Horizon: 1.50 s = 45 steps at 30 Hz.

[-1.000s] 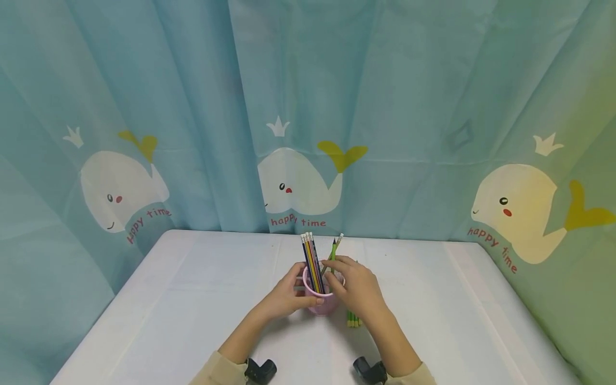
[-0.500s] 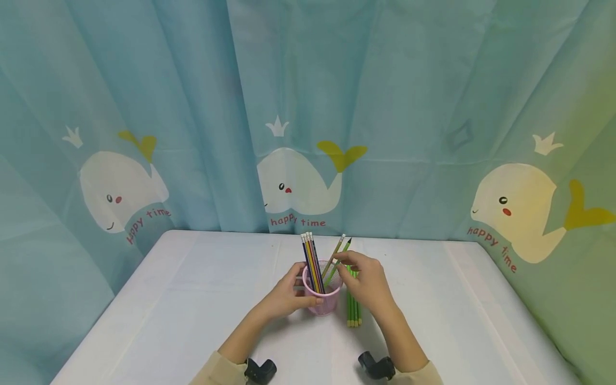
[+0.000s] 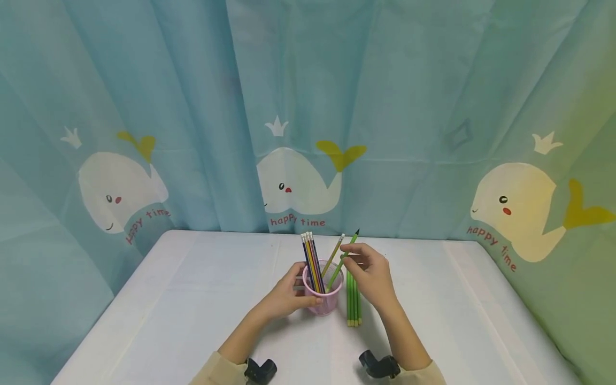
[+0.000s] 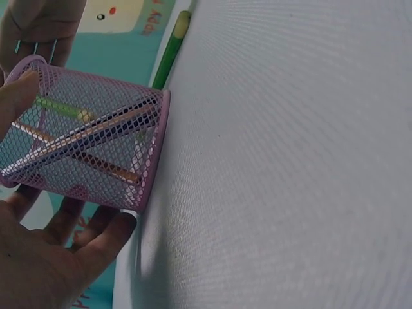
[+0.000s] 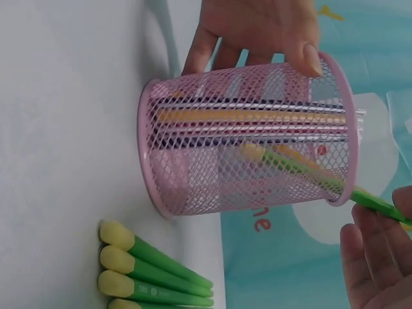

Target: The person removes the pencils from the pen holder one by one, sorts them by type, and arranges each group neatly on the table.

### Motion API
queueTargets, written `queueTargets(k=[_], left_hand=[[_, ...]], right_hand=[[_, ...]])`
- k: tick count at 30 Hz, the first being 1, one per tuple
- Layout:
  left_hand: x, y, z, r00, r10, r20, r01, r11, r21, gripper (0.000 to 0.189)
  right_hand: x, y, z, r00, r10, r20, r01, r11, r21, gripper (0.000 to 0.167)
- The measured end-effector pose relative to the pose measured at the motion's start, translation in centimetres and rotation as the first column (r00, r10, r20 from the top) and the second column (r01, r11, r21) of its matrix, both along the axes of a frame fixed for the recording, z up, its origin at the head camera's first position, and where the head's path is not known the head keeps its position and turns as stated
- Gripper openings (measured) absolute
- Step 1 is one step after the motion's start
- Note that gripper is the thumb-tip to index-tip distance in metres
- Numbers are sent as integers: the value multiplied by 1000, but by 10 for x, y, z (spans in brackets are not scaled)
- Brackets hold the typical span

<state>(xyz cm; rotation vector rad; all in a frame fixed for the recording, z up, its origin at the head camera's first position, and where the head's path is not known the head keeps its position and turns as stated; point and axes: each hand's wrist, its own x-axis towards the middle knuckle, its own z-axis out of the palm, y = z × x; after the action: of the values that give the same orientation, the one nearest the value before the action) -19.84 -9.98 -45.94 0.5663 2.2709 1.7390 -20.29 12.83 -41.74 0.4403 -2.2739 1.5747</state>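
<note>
My left hand [image 3: 284, 297] grips a pink mesh pencil cup [image 3: 321, 306] by its sides, thumb at the front near the rim. Between thumb and fingertips, my right hand [image 3: 375, 275] pinches a green pencil [image 3: 333, 278] above the cup's right side. The pencil slants with its dark point up and right, while its yellow end [image 5: 254, 152] shows inside the cup through the mesh. A bundle of striped, dark and yellow pencils [image 3: 312, 262] leans left in the cup. A single yellowish pencil [image 3: 332, 255] with a white eraser leans right behind the green one.
Several green pencils [image 3: 353, 305] lie side by side on the white table [image 3: 192, 310], just right of the cup, yellow ends toward me. A blue-green curtain [image 3: 409, 107] with whale prints hangs behind the table's far edge.
My right hand has moved right and up, raising the green pencil and tilting it rightward. The green pencils on the table are less covered. The left hand and cup have stayed still.
</note>
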Motion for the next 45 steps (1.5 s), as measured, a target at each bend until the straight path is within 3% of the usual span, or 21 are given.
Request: queueTargets(k=[5, 13, 25, 35, 45], left_hand=[[1, 1, 1, 1000, 1, 5, -1, 1000, -9, 77], [1, 1, 1, 1000, 17, 3, -17, 1000, -23, 77], [0, 2, 3, 1000, 20, 0, -20, 999, -25, 76], [1, 1, 2, 1000, 13, -7, -13, 999, -30, 75], [3, 1, 5, 1000, 16, 1, -16, 1000, -17, 75]], right_hand=[[0, 2, 2, 997, 22, 75, -12, 992, -128, 20], [-1, 3, 7, 988, 69, 137, -25, 953, -301, 22], [0, 4, 14, 987, 29, 160, 37, 916, -399, 26], [3, 11, 18, 980, 61, 187, 39, 871, -489, 29], [2, 16, 23, 974, 83, 209, 52, 820, -570, 43]])
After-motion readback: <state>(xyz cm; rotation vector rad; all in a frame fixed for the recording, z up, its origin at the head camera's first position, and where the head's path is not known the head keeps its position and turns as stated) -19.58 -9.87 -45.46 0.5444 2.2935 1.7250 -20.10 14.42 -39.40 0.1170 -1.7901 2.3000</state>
